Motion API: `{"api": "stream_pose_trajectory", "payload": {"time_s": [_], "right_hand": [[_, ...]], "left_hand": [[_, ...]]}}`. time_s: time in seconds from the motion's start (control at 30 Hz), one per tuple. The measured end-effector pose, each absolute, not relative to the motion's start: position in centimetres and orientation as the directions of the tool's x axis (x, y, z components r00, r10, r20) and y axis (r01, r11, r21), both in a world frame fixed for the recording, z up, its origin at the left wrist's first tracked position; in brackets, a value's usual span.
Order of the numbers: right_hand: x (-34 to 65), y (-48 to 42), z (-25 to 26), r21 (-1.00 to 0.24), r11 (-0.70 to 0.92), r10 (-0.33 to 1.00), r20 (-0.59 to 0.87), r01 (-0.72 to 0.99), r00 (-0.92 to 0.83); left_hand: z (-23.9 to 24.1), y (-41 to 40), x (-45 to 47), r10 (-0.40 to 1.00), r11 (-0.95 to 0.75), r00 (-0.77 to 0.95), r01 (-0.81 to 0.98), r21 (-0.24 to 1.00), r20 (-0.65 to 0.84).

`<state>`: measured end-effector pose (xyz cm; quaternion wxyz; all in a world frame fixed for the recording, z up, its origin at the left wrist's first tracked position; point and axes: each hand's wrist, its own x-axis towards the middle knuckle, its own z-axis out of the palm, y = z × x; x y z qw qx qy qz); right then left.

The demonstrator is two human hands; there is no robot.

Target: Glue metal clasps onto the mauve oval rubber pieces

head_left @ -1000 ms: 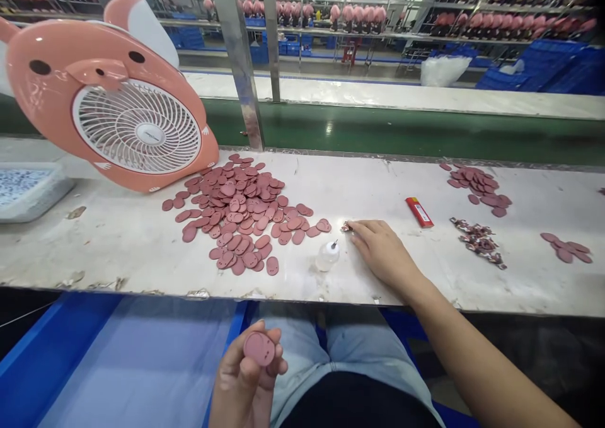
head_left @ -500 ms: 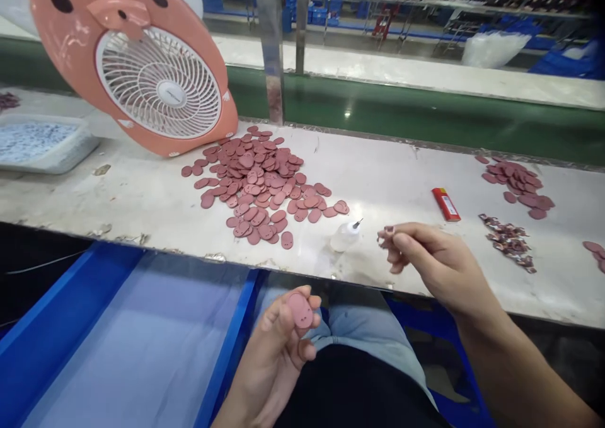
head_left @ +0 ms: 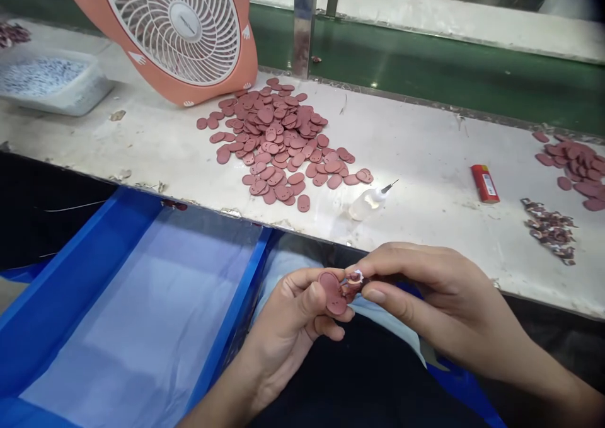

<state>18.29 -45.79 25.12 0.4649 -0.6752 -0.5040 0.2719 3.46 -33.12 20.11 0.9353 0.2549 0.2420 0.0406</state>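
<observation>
Between the thumb and fingers of my left hand (head_left: 295, 314) is a flat pinkish-red oval disc (head_left: 333, 292) with small holes near its lower end. My right hand (head_left: 425, 295) pinches a small dark-red and white figure-like piece (head_left: 353, 282) against the disc's right side. Whether the two are joined I cannot tell. On the bench beyond my hands lies a heap of similar oval discs (head_left: 278, 122). A clear bottle with a needle tip (head_left: 368, 203) lies just past my right fingers. Small figure-like pieces (head_left: 551, 231) form a cluster at the right.
A red lighter (head_left: 485, 183) and a second pile of discs (head_left: 579, 166) are on the right of the bench (head_left: 406, 144). An orange-pink fan (head_left: 165, 91) stands behind the heap, and a tray of white bits (head_left: 94, 87) is far left. A lined blue bin (head_left: 61, 270) sits below the bench edge.
My right hand has come left and down, bringing the small piece against the disc. My left hand has risen slightly to the right. The camera view has tilted downward.
</observation>
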Motion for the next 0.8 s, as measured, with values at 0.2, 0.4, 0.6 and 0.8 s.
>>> {"api": "stream_pose_trajectory", "payload": {"time_s": [0.2,0.4,0.6,0.8], "right_hand": [[18.11,-45.50,25.25,-0.881,-0.014,0.949,0.138,0.474,0.284],[18.26,-45.33,25.35,-0.854,0.001,0.955,0.155,0.520,0.254],[18.44,-45.30,25.35,-0.826,0.021,0.959,0.175,0.563,0.222],[18.57,-45.14,25.56,-0.815,0.027,0.961,0.181,0.579,0.210]], "left_hand": [[19.91,-33.05,3.27,0.176,0.866,0.889,0.065,0.496,-0.423],[19.97,-33.01,3.36,0.169,0.877,0.883,0.068,0.475,-0.438],[19.91,-33.09,3.45,0.160,0.875,0.880,0.083,0.476,-0.447],[19.73,-33.13,3.41,0.154,0.876,0.883,0.085,0.474,-0.443]]}}
